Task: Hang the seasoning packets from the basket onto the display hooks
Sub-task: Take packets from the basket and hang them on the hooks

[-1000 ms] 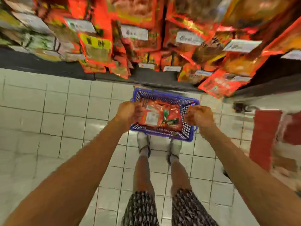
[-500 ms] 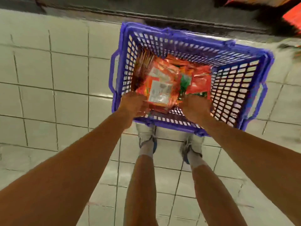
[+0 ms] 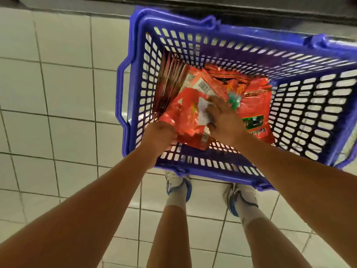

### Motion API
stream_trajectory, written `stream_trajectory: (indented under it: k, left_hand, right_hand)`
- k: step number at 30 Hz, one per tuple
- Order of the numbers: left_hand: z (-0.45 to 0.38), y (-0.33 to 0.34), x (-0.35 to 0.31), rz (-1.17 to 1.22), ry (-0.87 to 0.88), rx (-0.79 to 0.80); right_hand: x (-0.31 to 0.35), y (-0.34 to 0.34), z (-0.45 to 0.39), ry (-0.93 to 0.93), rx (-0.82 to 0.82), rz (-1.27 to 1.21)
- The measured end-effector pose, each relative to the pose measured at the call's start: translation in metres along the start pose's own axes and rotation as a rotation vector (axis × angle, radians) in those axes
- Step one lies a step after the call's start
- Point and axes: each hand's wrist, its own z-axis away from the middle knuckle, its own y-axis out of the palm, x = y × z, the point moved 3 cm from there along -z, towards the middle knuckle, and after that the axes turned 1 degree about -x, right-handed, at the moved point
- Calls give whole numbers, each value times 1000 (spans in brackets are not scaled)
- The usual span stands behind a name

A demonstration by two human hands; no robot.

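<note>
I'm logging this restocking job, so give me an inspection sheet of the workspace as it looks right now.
Surface: pale tiled floor; the basket stands on it.
Job's things: blue plastic basket holding red seasoning packets, some flat, some upright against its left wall. Display hooks: nothing seen.
Clutter: nothing seen.
Grippers: left hand grips the near edge of a red packet; right hand lies on the pile with fingers spread, whether it grips anything cannot be told.
Cables: nothing seen.
Surroundings: dark shelf base along the top; the person's white and blue shoes just behind the basket.
</note>
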Motion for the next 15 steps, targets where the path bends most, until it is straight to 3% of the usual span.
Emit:
stream_trajectory:
  k: [3, 6, 8, 10, 12, 13, 15]
  left_hand:
    - [4, 1, -8, 105, 28, -31]
    - [13, 13, -25, 166, 110, 65]
    - [17, 19, -32, 167, 159, 132]
    - [17, 17, -35, 245, 169, 75]
    - [15, 7, -35, 264, 186, -56]
    - [13, 1, -33, 257, 206, -107]
    - [9, -11, -30, 230, 261, -156]
  right_hand:
    - [-5, -25, 7, 228, -100, -437]
    - [8, -40, 17, 476, 43, -1130]
    - [23, -46, 23, 510, 185, -1334]
    - [36, -49, 24, 457, 270, -1324]
    - [35, -52, 19, 410, 217, -1219]
    - [30, -51, 15, 391, 144, -1100]
    - [17, -50, 7, 282, -22, -602]
